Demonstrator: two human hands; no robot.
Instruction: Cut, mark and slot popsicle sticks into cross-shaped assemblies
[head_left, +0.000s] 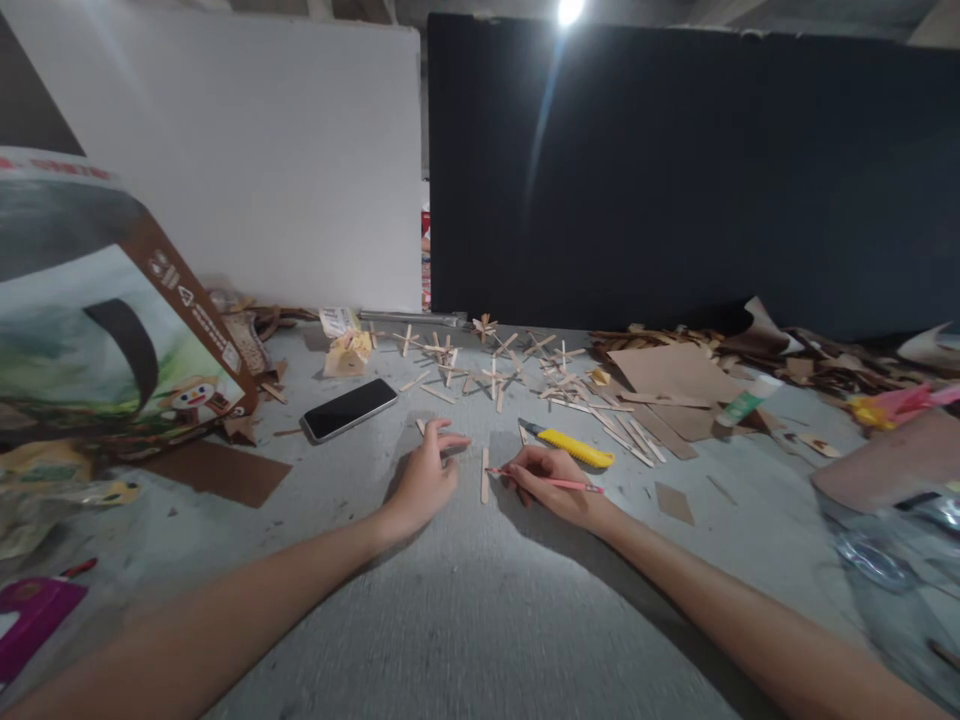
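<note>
My right hand (551, 482) is closed around a thin pink pencil (570, 485), its tip pointing left toward a wooden craft stick (484, 474) lying upright between my hands on the grey table. Just left of that stick rests my left hand (429, 470), fingers stretched out and lying on the table, nothing in it. A second short stick (421, 426) peeks out beyond its fingertips. A yellow utility knife (571, 446) lies just behind my right hand.
A black phone (349, 408) lies behind my left hand. Several stick crosses (495, 362) and loose sticks are scattered farther back. Cardboard scraps (675, 372) and a glue tube (742, 404) sit at right; a printed carton (112, 310) stands at left. White and black boards close off the back.
</note>
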